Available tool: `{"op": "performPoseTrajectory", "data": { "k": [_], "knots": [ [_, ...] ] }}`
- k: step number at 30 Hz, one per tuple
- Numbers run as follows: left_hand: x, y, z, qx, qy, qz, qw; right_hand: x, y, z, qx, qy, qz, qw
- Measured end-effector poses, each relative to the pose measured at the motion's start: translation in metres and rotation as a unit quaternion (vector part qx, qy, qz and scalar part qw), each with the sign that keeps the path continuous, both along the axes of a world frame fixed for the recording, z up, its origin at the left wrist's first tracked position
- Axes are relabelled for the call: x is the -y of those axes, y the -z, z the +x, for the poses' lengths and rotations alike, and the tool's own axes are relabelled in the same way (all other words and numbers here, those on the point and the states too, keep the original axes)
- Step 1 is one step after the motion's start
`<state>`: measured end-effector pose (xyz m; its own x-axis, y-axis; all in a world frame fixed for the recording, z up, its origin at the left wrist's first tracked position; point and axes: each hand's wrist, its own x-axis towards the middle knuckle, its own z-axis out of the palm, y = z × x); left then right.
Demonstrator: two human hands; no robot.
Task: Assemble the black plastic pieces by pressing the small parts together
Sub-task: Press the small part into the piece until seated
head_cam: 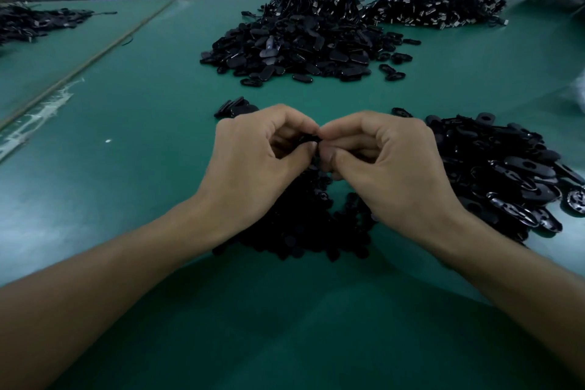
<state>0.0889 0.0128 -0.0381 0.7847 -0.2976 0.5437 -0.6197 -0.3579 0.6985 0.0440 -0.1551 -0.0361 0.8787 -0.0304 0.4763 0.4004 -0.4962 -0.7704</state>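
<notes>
Green bench [126, 168]. Left hand [253, 161] is raised over mid-bench, fingers curled, thumb and forefinger pinching the small black piece [311, 140]. The piece sits between both hands' fingertips and is mostly hidden. Right hand [386, 161] meets it from the other side, pinching the same piece. A low heap of black parts [300, 231] lies beneath the hands. A glossy oval-part pile [506, 174] lies at right.

Left hand [253, 155] and right hand [383, 158] pinch black piece [311, 140].
</notes>
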Motion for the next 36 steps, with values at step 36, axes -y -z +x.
{"op": "performPoseTrajectory", "data": {
  "k": [36],
  "knots": [
    [0.003,-0.006,0.003,-0.247,0.127,-0.135,0.951,0.015,-0.003,0.012,-0.071,-0.035,-0.006,0.997]
  ]
}}
